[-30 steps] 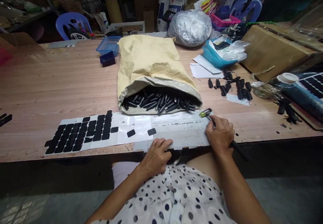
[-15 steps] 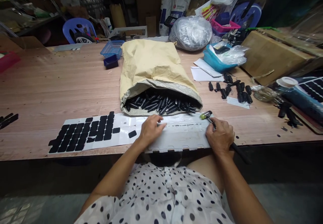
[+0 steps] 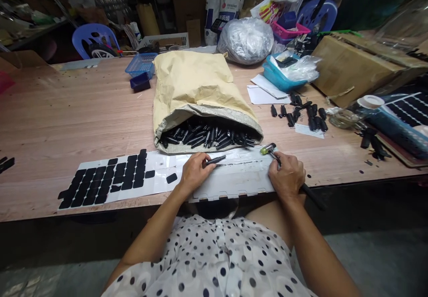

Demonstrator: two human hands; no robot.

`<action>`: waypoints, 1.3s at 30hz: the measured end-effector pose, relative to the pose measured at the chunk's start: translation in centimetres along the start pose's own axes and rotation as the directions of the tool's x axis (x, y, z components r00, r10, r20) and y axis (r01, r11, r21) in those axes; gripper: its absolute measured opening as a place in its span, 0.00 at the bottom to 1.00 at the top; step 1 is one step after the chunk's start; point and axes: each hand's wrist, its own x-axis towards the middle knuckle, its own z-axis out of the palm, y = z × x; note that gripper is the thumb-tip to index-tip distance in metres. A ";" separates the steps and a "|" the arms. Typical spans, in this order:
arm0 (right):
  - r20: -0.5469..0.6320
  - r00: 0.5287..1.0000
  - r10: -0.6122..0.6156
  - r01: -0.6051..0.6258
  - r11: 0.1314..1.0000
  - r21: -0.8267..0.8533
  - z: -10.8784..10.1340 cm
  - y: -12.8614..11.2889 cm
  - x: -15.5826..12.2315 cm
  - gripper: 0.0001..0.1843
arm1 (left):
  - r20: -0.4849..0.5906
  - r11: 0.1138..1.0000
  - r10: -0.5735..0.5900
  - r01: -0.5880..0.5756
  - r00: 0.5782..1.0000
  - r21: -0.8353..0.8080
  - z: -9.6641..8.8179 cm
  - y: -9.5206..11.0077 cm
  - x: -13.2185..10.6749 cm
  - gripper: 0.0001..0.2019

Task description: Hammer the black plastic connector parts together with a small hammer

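My left hand (image 3: 195, 171) pinches a slim, black, pen-like part (image 3: 216, 159) between thumb and fingers, its pointed end to the right, over a pale board (image 3: 239, 182). The fist of my right hand (image 3: 286, 175) is closed round the black handle of a small hammer (image 3: 268, 148). Its head, yellow-green at one end and dark and shiny at the other, is over the board's far right corner. Just beyond the board lies a tan paper sack (image 3: 200, 78), mouth towards me, with many similar black parts (image 3: 207, 137) inside.
A sheet of black rounded pads (image 3: 100, 181) lies left of the board. Loose black pieces (image 3: 314, 117) are scattered on the right, near a cardboard box (image 3: 356, 72) and a teal basket (image 3: 284, 78). Blue baskets (image 3: 140, 65) stand behind on the left. The table's front edge is near my lap.
A black pen-like part now shows in my left hand, where none was visible before. My right hand keeps its hold on the hammer. The whole view has shifted slightly.
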 end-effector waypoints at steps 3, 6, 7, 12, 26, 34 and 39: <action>-0.011 1.000 0.014 -0.015 0.998 -0.054 -0.6 -0.1 -0.1 0.17 | 0.026 0.998 0.059 -0.060 0.998 0.011 0.9 -0.3 -1.4 0.04; -0.009 0.997 0.074 -0.075 0.988 -0.132 -1.2 0.6 -0.2 0.17 | 0.002 0.996 0.095 -0.095 0.996 0.004 1.7 -0.6 -1.7 0.04; 0.007 0.996 0.089 -0.087 0.986 -0.145 -1.4 1.0 -0.2 0.15 | 0.000 0.995 0.097 -0.097 0.995 -0.003 1.8 -0.7 -1.7 0.04; 0.088 0.994 0.068 -0.062 0.996 -0.067 -3.4 2.4 -0.3 0.11 | 0.009 0.996 0.084 -0.084 0.996 -0.028 2.0 -0.8 -1.5 0.05; 0.379 0.841 -0.387 0.064 0.766 0.640 -5.2 -6.8 -7.5 0.25 | 0.015 0.997 0.067 -0.066 0.998 -0.049 2.1 -0.2 -1.5 0.06; 0.248 0.835 -0.492 0.253 0.743 0.620 -6.0 -8.6 -7.1 0.28 | 0.037 0.996 0.053 -0.050 0.998 -0.079 2.1 -0.1 -1.4 0.06; 0.344 0.811 -0.473 0.225 0.795 0.563 -5.8 -8.2 -7.5 0.28 | 0.035 0.997 0.032 -0.029 0.999 -0.077 2.1 0.2 -1.4 0.05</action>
